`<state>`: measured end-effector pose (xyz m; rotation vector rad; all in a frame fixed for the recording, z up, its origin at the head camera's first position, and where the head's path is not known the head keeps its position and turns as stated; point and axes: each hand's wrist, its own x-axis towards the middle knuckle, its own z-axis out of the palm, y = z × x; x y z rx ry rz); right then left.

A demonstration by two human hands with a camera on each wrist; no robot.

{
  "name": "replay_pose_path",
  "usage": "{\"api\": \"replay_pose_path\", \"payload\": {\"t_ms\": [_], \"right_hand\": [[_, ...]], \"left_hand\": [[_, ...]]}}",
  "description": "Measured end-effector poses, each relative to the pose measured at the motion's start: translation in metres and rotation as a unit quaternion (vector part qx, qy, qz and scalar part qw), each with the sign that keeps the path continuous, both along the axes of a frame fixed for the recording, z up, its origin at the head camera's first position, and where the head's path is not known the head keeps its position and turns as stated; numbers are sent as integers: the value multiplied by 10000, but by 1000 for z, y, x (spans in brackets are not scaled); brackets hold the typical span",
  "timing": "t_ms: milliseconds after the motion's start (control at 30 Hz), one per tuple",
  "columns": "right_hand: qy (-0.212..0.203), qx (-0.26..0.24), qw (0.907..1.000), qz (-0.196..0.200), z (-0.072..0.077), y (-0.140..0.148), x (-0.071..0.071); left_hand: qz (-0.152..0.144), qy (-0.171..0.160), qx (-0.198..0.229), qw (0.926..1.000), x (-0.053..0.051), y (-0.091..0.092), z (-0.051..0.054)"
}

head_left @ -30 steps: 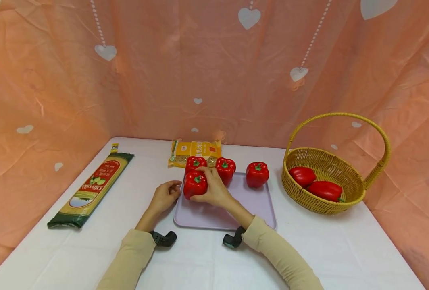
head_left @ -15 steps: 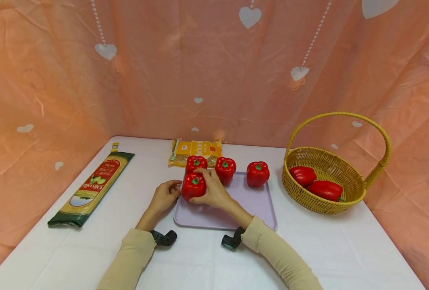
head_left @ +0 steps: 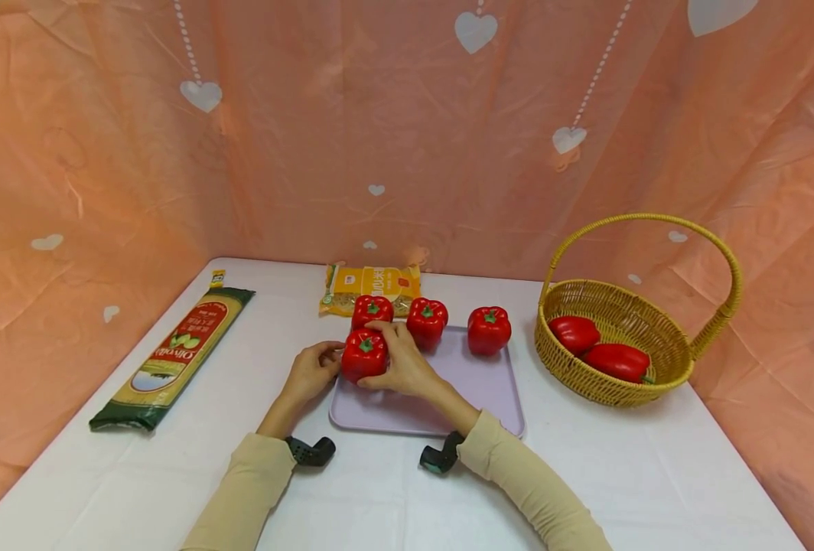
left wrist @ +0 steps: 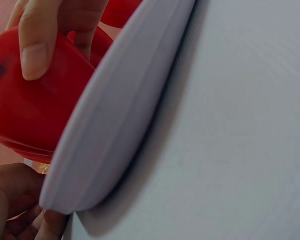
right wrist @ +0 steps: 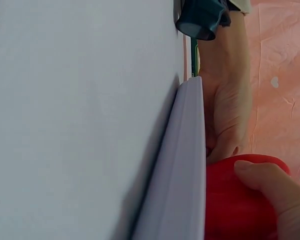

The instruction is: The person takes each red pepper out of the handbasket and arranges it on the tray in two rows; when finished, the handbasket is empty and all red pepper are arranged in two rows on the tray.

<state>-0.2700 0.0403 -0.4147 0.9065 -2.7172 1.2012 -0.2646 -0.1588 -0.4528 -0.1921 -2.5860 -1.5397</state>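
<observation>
My right hand (head_left: 407, 367) grips a red bell pepper (head_left: 364, 357) over the left side of the lilac tray (head_left: 407, 417), with the thumb on the near side and fingers behind. In the left wrist view that bell pepper (left wrist: 35, 100) sits just inside the tray wall (left wrist: 115, 105). My left hand (head_left: 313, 375) is at the tray's left edge, its curled fingers pinching the rim close beside the pepper. Behind are two more bell peppers, one at the back left (head_left: 372, 311) and one in the middle (head_left: 428, 321). Another bell pepper (head_left: 488, 330) stands at the tray's back right.
A wicker basket (head_left: 565, 375) with a tall handle holds two long red peppers (head_left: 617, 362) on the right. At the back lies a yellow grain packet (head_left: 362, 282). A long green-and-red noodle packet (head_left: 180, 348) lies on the left of the white table (head_left: 372, 505).
The gripped bell pepper and my right hand have shifted slightly left, nearer my left hand. The left hand stays at the tray's edge.
</observation>
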Motion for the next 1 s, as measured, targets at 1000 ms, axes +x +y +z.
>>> {"api": "replay_pose_path", "payload": {"t_ms": [1000], "right_hand": [[662,-419,9952,580,6,20,-4]], "left_hand": [[241,-60,143,9996,-1,2,-2]]}}
